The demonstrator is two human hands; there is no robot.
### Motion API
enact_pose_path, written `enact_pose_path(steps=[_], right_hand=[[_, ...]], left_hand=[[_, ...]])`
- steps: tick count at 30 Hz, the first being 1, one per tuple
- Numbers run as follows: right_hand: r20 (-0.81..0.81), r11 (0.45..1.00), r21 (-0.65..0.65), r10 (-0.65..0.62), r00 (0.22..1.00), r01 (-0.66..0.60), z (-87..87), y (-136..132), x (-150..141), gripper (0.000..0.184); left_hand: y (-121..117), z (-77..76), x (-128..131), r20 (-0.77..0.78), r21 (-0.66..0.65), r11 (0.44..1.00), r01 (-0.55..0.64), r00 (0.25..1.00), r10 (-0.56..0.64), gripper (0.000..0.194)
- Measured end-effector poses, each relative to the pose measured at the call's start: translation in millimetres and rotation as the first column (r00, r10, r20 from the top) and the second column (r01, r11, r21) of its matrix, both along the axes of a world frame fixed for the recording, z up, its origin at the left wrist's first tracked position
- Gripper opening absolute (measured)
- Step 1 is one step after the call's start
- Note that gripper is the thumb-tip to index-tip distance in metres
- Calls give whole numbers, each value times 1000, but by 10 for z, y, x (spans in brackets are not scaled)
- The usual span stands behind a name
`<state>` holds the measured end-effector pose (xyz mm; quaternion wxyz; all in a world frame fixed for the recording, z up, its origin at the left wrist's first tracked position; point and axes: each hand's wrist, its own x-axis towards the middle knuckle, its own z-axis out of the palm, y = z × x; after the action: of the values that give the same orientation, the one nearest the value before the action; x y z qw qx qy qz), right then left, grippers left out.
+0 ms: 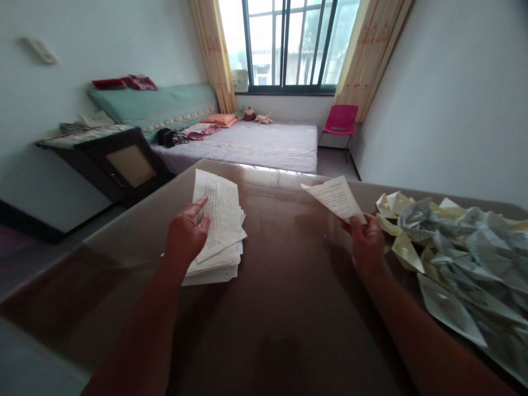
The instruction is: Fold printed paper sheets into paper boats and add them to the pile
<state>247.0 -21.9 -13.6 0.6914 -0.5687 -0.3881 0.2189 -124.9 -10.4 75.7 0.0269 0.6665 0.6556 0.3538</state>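
Note:
My right hand [367,242] pinches a printed sheet of paper [335,199] by its lower corner, held above the brown table. On the left, my left hand [187,231] grips a printed page [220,206] at its left edge, thumb and forefinger on the paper. That page lies over a stack of loose papers [218,268], whose edges stick out unevenly. Just right of my right hand spreads a heap of folded paper boats [462,247], some cream and some greyish with print.
The glossy brown table [280,286] fills the foreground. Beyond its far edge stands a bed [272,143] with clothes and soft toys. A pink chair [340,119] is by the right wall, a dark cabinet [127,162] at the left, and a window [284,44] behind.

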Motion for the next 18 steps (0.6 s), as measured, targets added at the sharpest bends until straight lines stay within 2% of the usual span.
enact_pose_path(steps=[3, 6, 9, 10, 11, 13, 14, 15, 16, 17, 18], right_hand=[[199, 993, -65, 112, 974, -101, -6, -62, -41, 35], [319, 975, -124, 214, 923, -183, -19, -89, -42, 35], [358, 912, -222, 406, 841, -346, -38, -90, -16, 31], [352, 875, -263, 480, 804, -407, -42, -91, -7, 31], [345, 836, -307, 543, 765, -455, -45, -93, 2, 31], [340, 774, -384, 625, 702, -504, -41, -100, 19, 32], [334, 749, -407, 655, 678, -523, -34, -106, 27, 31], [316, 725, -420, 681, 660, -547, -23, -112, 35, 31], [285, 700, -424, 706, 649, -575, -11, -120, 42, 31], [243, 671, -425, 732, 637, -608, 4, -128, 48, 32], [192, 634, -427, 760, 621, -645, 18, -136, 55, 33]], left_hand=[[115, -105, -236, -202, -252, 966, -64, 979, 13, 50], [137, -185, -349, -358, -424, 901, -92, 931, -74, 48], [88, -180, -432, -463, -547, 823, -150, 874, -148, 46], [67, -162, -451, -505, -552, 807, -210, 854, -123, 44], [45, -138, -456, -542, -519, 827, -217, 832, -122, 46], [0, -86, -393, -615, -317, 919, -233, 788, -12, 48], [-27, -67, -312, -614, -217, 960, -177, 789, 7, 51], [-58, -61, -194, -576, -176, 982, -67, 816, -48, 53], [-94, -73, -41, -499, -203, 975, 93, 846, -185, 56], [-132, -107, 139, -385, -275, 917, 289, 841, -380, 62], [-168, -163, 335, -253, -350, 815, 462, 791, -557, 69]])
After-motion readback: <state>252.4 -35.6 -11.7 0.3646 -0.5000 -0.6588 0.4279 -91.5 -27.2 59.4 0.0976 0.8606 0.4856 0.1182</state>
